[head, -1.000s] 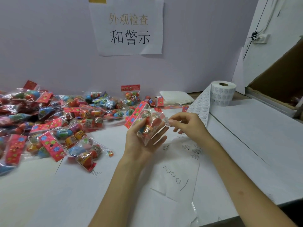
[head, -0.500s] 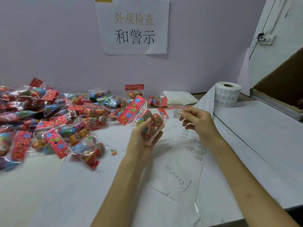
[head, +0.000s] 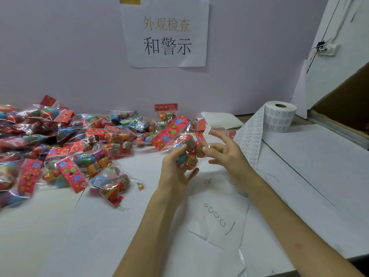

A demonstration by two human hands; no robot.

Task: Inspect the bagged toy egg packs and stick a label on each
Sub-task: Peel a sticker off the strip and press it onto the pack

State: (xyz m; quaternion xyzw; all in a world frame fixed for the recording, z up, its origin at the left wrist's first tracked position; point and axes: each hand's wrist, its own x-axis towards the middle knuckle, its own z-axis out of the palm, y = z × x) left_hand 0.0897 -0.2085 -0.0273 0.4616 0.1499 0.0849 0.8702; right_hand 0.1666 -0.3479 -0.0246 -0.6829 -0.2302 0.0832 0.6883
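Above the white bench (head: 299,176), the left hand (head: 175,170) grips a clear bag of coloured toy eggs (head: 188,145); the right hand (head: 229,154), fingers spread, has a small white label (head: 207,130) at its fingertip.

The light is even and soft, seemingly from overhead, bright enough that the white table (head: 60,246) and the wall sign (head: 166,35) read plainly. Shadows are faint and soft-edged. Cellophane on the pile of egg packs (head: 60,144) throws small white glints, and so does the toy egg pack (head: 185,144) gripped in my left hand (head: 175,170). My right hand (head: 225,154) is smeared by motion, its fingertips soft. The pile's far left turns blurred and stretched, and the wall corner at right bows. The cardboard box (head: 343,108) is dark inside.
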